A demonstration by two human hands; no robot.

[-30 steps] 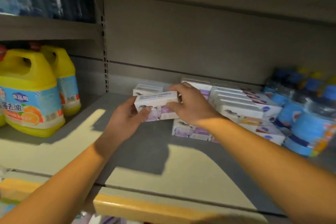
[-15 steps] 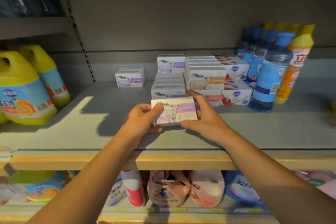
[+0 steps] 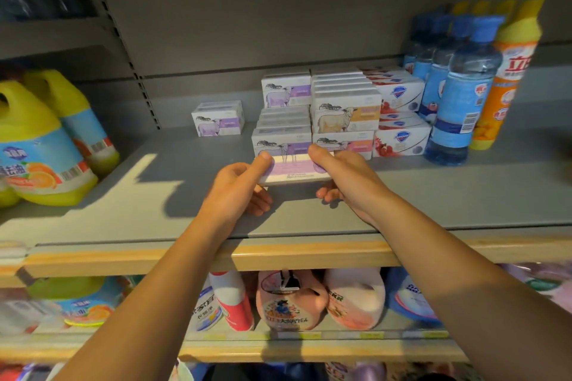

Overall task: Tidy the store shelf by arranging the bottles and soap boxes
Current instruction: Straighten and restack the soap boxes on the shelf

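Grey metal shelf [image 3: 402, 195], wood-trim front edge. Left hand [image 3: 236, 187] and right hand [image 3: 343, 178] pinch the flat purple cardboard box [image 3: 292, 172] by its ends, mid-shelf, now tilted flatter, nearer the stacks [image 3: 312, 120].

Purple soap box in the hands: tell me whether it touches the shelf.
Apart. The head view shows the purple soap box held up by both hands, with bare shelf and shadow under its lower edge.

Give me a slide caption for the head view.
Both hands hold a purple soap box above the shelf.
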